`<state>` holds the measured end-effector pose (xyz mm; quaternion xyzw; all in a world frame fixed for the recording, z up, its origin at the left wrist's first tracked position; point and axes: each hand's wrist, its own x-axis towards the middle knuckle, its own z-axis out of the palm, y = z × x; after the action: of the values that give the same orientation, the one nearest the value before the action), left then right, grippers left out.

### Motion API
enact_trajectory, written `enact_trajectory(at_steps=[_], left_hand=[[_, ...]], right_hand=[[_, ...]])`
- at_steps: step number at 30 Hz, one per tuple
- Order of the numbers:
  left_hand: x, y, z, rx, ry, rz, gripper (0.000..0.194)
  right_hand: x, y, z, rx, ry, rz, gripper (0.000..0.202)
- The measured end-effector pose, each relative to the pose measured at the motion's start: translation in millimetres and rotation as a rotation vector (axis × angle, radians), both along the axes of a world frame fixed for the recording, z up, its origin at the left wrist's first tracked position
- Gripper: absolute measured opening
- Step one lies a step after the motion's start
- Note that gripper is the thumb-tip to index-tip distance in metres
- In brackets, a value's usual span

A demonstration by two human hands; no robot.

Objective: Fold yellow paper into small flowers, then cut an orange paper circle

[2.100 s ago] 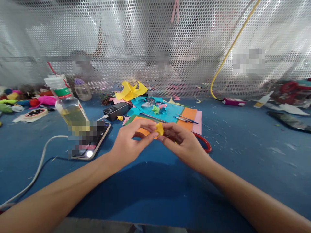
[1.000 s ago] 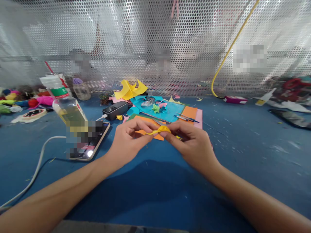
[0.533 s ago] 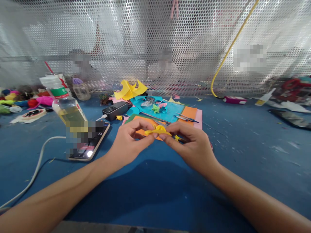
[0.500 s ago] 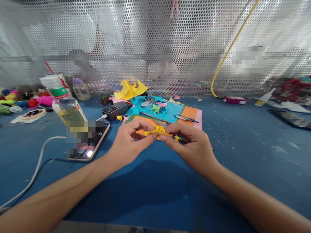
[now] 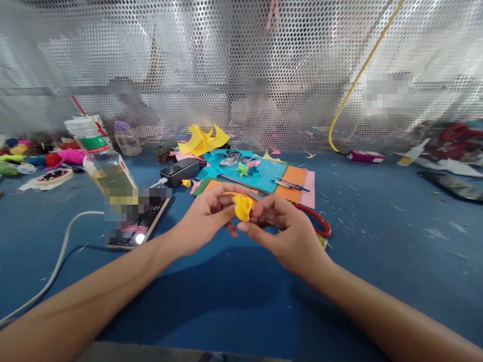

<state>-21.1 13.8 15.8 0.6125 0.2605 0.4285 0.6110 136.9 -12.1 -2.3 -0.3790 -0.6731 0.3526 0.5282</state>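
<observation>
My left hand (image 5: pixel 206 218) pinches a small cupped piece of folded yellow paper (image 5: pixel 242 207) between thumb and fingers, above the blue table. Close by its right side is my right hand (image 5: pixel 290 229), with thumb and fingers parted; whether a fingertip touches the paper is hard to see. Beneath the right hand lie scissors with a red handle (image 5: pixel 319 219), partly covered by it. Behind both hands are coloured sheets, among them an orange one (image 5: pixel 296 178) and a blue one (image 5: pixel 264 173), with pens (image 5: pixel 290 184) on top.
At left a phone (image 5: pixel 151 221) lies beside a tilted-looking bottle (image 5: pixel 109 168) of yellowish liquid. A black box-shaped device (image 5: pixel 181 172) has a white cable plugged in. Cut yellow paper (image 5: pixel 204 141) lies by the perforated metal wall (image 5: pixel 294 65). A purple box (image 5: pixel 366 156) sits at right.
The yellow paper has turned from lying flat between both hands to facing me in the left hand. My right fingers have parted and shifted, showing more of the scissors' red handle.
</observation>
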Motion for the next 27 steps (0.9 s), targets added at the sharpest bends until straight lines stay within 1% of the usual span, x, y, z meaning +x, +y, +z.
enact_trajectory(at_steps=[2, 4, 6, 9, 11, 13, 14, 15, 17, 19, 20, 22, 24, 27], left_hand=[[1.2, 0.3, -0.9, -0.025, 0.013, 0.032, 0.022], [2.0, 0.5, -2.0, -0.003, 0.005, 0.082, 0.023], [2.5, 0.3, -3.3, 0.058, 0.01, 0.117, 0.022], [3.0, -1.7, -4.0, 0.152, 0.09, 0.164, 0.018], [3.1, -4.3, -3.0, 0.192, 0.097, 0.243, 0.019], [2.6, -7.8, -1.1, 0.25, 0.06, 0.342, 0.021], [2.2, -9.8, -0.1, 0.291, 0.056, 0.365, 0.021], [1.7, -11.9, 0.8, 0.334, 0.077, 0.358, 0.019], [1.1, -16.5, 1.3, 0.413, 0.182, 0.278, 0.019], [1.6, -20.6, 0.0, 0.454, 0.292, 0.203, 0.025], [2.2, -22.0, -1.3, 0.463, 0.323, 0.19, 0.03], [3.8, -23.4, -4.3, 0.469, 0.327, 0.209, 0.036], [5.0, -22.4, -6.9, 0.463, 0.296, 0.24, 0.035], [4.9, -18.2, -8.8, 0.436, 0.22, 0.281, 0.033]], right_hand=[[-0.5, 0.7, -1.2, 0.031, 0.04, -0.048, 0.027], [0.7, 1.4, 0.2, 0.045, 0.022, -0.058, 0.023], [2.0, 1.4, 2.4, 0.056, -0.014, -0.061, 0.016], [2.4, 0.3, 4.1, 0.05, -0.047, -0.057, 0.016], [2.2, 0.1, 3.8, 0.045, -0.055, -0.069, 0.017], [3.1, 1.0, 2.8, 0.066, -0.065, -0.118, 0.019], [4.1, 1.8, 2.2, 0.084, -0.079, -0.149, 0.02], [5.6, 2.9, 1.5, 0.107, -0.107, -0.177, 0.019], [9.4, 4.9, 0.5, 0.183, -0.216, -0.236, 0.016], [13.0, 6.1, 0.4, 0.304, -0.371, -0.321, 0.01], [14.2, 6.2, 0.6, 0.374, -0.452, -0.364, 0.008], [15.2, 5.4, 1.2, 0.49, -0.589, -0.431, 0.005], [14.5, 3.7, 1.2, 0.563, -0.687, -0.448, 0.014], [11.5, 0.2, 0.1, 0.629, -0.777, -0.406, 0.031]])
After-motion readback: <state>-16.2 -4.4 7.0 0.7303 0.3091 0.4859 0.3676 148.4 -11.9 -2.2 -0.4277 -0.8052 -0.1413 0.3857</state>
